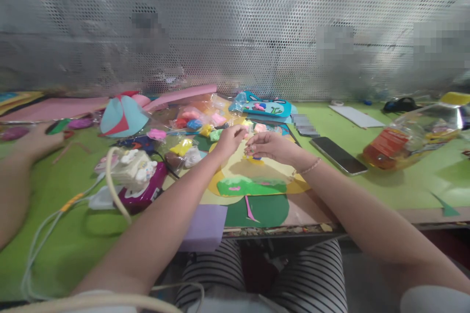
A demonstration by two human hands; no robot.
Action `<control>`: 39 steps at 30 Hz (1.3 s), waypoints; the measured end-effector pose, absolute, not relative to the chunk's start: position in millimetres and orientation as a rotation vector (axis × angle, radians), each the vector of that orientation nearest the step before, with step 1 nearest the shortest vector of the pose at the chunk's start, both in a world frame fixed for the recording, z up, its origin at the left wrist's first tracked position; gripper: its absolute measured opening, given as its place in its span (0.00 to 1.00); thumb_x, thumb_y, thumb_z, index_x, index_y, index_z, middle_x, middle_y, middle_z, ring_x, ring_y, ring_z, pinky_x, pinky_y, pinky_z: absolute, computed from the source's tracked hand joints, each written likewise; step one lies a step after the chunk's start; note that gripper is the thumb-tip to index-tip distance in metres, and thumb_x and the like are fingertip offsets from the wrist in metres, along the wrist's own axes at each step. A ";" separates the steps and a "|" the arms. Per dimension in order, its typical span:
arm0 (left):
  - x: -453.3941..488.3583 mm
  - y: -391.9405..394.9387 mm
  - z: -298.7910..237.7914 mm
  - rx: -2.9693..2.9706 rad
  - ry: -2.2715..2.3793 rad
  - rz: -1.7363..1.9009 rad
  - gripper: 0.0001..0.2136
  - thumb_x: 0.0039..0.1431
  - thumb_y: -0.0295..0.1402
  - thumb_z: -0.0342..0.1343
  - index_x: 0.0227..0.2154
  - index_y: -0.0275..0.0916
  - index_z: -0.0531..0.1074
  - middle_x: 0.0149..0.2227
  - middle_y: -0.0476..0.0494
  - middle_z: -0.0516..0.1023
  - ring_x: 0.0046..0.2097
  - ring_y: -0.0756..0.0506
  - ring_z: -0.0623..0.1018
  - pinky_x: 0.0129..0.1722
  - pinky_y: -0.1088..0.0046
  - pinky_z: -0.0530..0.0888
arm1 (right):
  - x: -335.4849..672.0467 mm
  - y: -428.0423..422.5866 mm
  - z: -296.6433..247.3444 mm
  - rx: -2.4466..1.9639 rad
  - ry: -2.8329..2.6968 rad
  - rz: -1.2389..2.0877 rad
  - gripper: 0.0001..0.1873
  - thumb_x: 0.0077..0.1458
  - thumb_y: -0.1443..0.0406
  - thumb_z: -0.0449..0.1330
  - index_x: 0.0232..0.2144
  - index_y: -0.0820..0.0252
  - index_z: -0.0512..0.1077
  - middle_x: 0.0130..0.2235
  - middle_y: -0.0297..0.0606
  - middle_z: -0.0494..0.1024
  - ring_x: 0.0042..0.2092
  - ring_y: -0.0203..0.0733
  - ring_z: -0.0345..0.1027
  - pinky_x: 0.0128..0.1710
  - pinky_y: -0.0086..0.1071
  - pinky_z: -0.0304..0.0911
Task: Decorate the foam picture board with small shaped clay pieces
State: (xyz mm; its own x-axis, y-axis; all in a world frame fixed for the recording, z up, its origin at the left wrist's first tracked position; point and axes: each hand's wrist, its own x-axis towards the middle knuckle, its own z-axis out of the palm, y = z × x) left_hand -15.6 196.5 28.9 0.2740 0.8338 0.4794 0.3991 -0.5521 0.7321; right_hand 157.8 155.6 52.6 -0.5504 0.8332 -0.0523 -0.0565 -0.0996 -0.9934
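Observation:
My left hand [232, 141] and my right hand [270, 147] hover close together over a yellow paper picture [257, 171]. Fingers on both are pinched; whatever small bit they hold, if any, is too small to name. Along the picture's lower edge runs a green strip of soft clay [253, 187] with pink spots. A small patch of yellow and blue shows under the right fingertips. Lumps of soft clay, such as the pale green one [216, 135] and the yellow one [181, 147], lie to the left of my hands, some in clear plastic bags.
Another person's hand [38, 141] rests at the far left. A purple power strip [145, 190] with cables stands left of my left arm. On the right lie a phone [340, 155] and a tipped plastic bottle [411, 132]. Behind rises a perforated metal panel [235, 29].

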 end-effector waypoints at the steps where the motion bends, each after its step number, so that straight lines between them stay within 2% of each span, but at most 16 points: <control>1: -15.5 196.6 28.8 2.076 1.108 1.219 0.13 0.58 0.39 0.47 0.28 0.36 0.71 0.28 0.47 0.74 0.30 0.49 0.71 0.31 0.74 0.67 | 157.7 156.1 52.4 -0.879 -1.517 1.714 0.14 0.38 0.65 0.72 0.31 0.61 0.75 0.30 0.35 0.78 0.32 0.33 0.73 0.32 0.25 0.70; 8: -15.3 198.5 27.3 2.070 1.100 1.221 0.13 0.58 0.39 0.48 0.30 0.36 0.72 0.29 0.47 0.75 0.31 0.49 0.72 0.32 0.74 0.67 | 157.9 159.1 50.9 -0.882 -1.564 1.636 0.15 0.37 0.67 0.72 0.29 0.62 0.73 0.25 0.31 0.75 0.26 0.28 0.68 0.25 0.22 0.64; 15: -16.3 199.5 25.5 2.079 1.079 1.226 0.12 0.58 0.39 0.47 0.28 0.36 0.70 0.26 0.49 0.73 0.29 0.50 0.70 0.30 0.75 0.65 | 158.3 155.6 52.7 -0.865 -1.527 1.717 0.15 0.39 0.66 0.71 0.33 0.61 0.74 0.32 0.36 0.79 0.36 0.35 0.74 0.38 0.29 0.70; 18: -16.5 199.5 25.4 2.078 1.086 1.225 0.13 0.58 0.39 0.47 0.27 0.36 0.70 0.26 0.49 0.72 0.29 0.50 0.70 0.30 0.75 0.65 | 157.9 155.3 52.5 -0.848 -1.539 1.729 0.15 0.40 0.66 0.71 0.33 0.61 0.74 0.33 0.36 0.79 0.37 0.35 0.74 0.40 0.29 0.70; 25: -15.9 199.0 26.3 2.075 1.063 1.233 0.12 0.58 0.38 0.47 0.29 0.36 0.71 0.28 0.48 0.74 0.30 0.50 0.71 0.31 0.75 0.66 | 158.0 157.1 52.4 -0.892 -1.585 1.621 0.13 0.40 0.68 0.70 0.31 0.62 0.74 0.26 0.31 0.76 0.27 0.28 0.68 0.25 0.22 0.64; 33: -15.3 196.4 28.9 2.065 1.098 1.213 0.11 0.57 0.37 0.47 0.27 0.36 0.70 0.25 0.48 0.71 0.29 0.50 0.70 0.30 0.75 0.65 | 158.4 152.8 57.3 -0.877 -1.549 1.661 0.11 0.42 0.65 0.70 0.30 0.62 0.74 0.30 0.33 0.77 0.31 0.29 0.71 0.30 0.22 0.67; 39: -15.3 198.1 27.5 2.084 1.094 1.214 0.12 0.57 0.37 0.47 0.27 0.37 0.70 0.27 0.48 0.73 0.30 0.49 0.71 0.31 0.74 0.67 | 157.4 151.8 59.0 -0.905 -1.620 1.640 0.10 0.43 0.66 0.68 0.32 0.60 0.74 0.33 0.34 0.78 0.34 0.31 0.72 0.34 0.25 0.68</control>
State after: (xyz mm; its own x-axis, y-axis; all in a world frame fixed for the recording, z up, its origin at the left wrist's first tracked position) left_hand -15.3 198.1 27.5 0.2835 0.8284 0.4831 0.3946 -0.5599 0.7286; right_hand 157.4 151.8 59.0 -0.5483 0.8358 -0.0285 0.0179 -0.0224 -0.9996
